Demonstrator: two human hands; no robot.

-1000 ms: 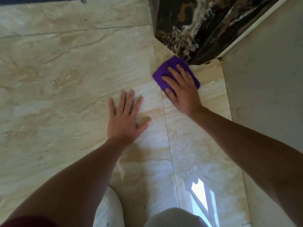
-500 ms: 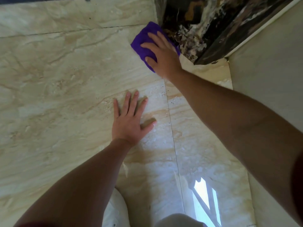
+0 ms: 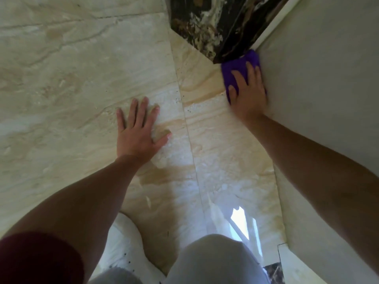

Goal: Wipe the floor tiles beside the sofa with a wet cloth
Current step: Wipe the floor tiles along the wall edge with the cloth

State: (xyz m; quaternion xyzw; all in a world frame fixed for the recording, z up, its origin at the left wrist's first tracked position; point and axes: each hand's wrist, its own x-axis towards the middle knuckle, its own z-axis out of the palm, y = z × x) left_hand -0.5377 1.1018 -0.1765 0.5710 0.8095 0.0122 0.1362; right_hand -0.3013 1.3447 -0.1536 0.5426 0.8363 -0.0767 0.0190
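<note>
1. Head view shows the right hand (image 3: 247, 93) pressed flat on a purple cloth (image 3: 238, 68), its fingers (image 3: 251, 71) spread a little and laid over the fabric, not curled round it; the hand's far edge is blurred
2. Ahead of those fingertips the cloth bunches into the corner where a dark marbled block (image 3: 207, 27) meets the pale upright surface (image 3: 317, 78) on the hand's outer side; whether that surface is the sofa I cannot tell
3. On the thumb side of the right hand lie the cream floor tiles (image 3: 82, 78), with a grout line (image 3: 184, 111) running between the two hands
4. The left hand (image 3: 137, 132) rests palm down on the tile, fingers apart, holding nothing; it looks to be propping the body
5. The cloth seems soft, limp and light; being wet, it should cling to the glossy tile and drag slightly, so it likely folds or rolls under the palm if pushed from one edge only
6. Best hold, in my judgement: flat palm over its middle with fingertips pinning the leading edge, so the whole pad travels together
7. The tile looks slick and reflective; once damp, the bracing hand could slide
</note>
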